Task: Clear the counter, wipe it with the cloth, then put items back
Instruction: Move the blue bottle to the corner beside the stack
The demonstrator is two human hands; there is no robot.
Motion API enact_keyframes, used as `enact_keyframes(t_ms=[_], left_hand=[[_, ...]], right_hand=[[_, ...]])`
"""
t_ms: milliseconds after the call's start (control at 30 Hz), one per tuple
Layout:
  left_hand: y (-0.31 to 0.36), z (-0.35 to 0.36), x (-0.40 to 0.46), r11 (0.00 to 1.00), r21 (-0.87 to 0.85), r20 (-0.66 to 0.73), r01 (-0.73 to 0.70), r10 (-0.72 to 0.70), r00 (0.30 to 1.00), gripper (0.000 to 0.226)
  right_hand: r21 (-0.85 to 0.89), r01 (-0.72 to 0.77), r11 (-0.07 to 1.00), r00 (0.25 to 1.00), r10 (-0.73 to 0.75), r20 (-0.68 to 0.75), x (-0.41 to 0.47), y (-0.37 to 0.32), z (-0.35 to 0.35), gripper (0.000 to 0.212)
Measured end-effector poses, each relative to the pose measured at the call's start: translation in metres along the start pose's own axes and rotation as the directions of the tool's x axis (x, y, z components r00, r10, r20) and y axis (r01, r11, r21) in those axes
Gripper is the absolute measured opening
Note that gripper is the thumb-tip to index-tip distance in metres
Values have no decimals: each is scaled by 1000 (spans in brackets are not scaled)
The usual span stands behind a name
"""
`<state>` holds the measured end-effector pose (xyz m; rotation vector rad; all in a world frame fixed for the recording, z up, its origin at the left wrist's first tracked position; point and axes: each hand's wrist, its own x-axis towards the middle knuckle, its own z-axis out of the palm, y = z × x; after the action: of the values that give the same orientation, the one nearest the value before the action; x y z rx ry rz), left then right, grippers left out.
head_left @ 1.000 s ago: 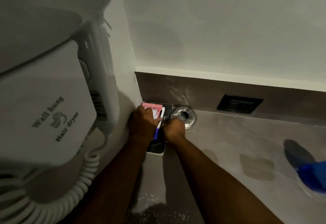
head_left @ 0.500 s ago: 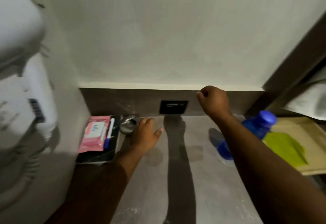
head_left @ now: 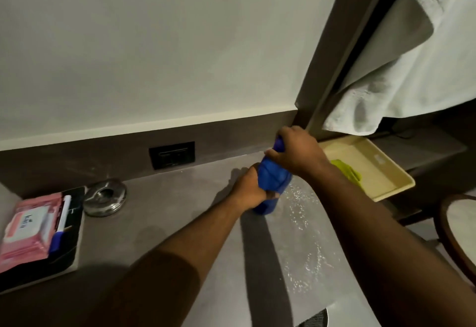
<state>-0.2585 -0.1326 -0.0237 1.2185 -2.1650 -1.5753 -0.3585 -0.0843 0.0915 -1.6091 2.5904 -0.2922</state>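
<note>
A blue plastic bottle point(head_left: 272, 180) stands tilted on the grey counter point(head_left: 167, 223) near the back right. My left hand point(head_left: 251, 190) grips its lower body from the left. My right hand point(head_left: 296, 152) is closed over its cap and neck from above. At the far left a dark tray point(head_left: 69, 252) holds a pink wipes pack point(head_left: 27, 226) and a white pen with a blue cap point(head_left: 60, 219). A round metal ashtray point(head_left: 105, 196) sits just right of the tray. A green cloth point(head_left: 347, 172) lies in a cream tray point(head_left: 381, 169) to the right.
A black wall socket point(head_left: 172, 155) is set in the dark backsplash. White towels point(head_left: 412, 69) hang at the upper right above the cream tray. A round wooden-rimmed object point(head_left: 458, 234) shows at the right edge. Wet streaks point(head_left: 304, 213) glisten on the counter right of the bottle.
Both hands left the tray and ashtray at the left and moved right. They now hold the blue bottle, which stood free before. The view swung right, away from the hair dryer.
</note>
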Motion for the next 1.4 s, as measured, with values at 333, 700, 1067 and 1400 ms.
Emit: enact_keyframes(t_ms=[333, 700, 1067, 1400], left_hand=[[-46, -68, -46, 987, -152, -239, 51, -87, 967, 98], [-155, -198, -161, 974, -183, -490, 136, -211, 846, 117], [-205, -212, -190, 939, -276, -585, 205, -333, 739, 101], [-203, -207, -184, 921, -243, -552, 304, -389, 737, 92]], right_hand=[[163, 408, 898, 913, -407, -41, 18, -98, -1, 35], [276, 658, 700, 713, -697, 68, -31, -291, 17, 39], [220, 673, 706, 706, -702, 92, -60, -338, 66, 38], [329, 584, 742, 749, -649, 134, -64, -324, 74, 65]])
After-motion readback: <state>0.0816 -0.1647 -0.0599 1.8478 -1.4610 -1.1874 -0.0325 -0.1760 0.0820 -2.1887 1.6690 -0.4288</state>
